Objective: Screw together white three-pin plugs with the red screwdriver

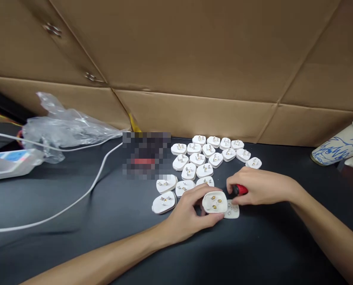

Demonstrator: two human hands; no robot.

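Observation:
My left hand (194,211) is closed around an open white plug housing (214,202), its hollow side up with three brass-coloured contacts inside. Just right of it, a flat whitish cover plate (232,210) lies on the table. Over that plate, my right hand (253,188) curls around a red-and-black tool handle (241,190); the tool's tip is hidden. The right fingertips are at the plate's upper edge, and I cannot tell whether they press on it. Beyond both hands lie several white plugs (189,171) with metal prongs facing up.
Brown cardboard (194,113) walls off the back of the black table (111,209). On the left are a clear plastic bag (66,128), a white cable (87,194) and a white object (12,164). A patterned cup (339,144) lies at the right. One patch behind is pixelated.

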